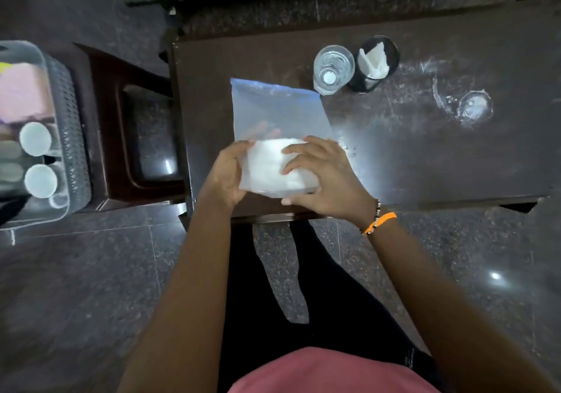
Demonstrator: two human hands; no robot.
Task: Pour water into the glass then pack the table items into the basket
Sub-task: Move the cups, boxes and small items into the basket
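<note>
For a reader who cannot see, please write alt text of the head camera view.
Two hands, left hand and right hand, hold a white bundle inside a clear plastic bag over a dark table. A glass and a black cup stand behind; a basket sits left.

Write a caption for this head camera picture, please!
Both hands hold a clear plastic bag over the table.
</note>
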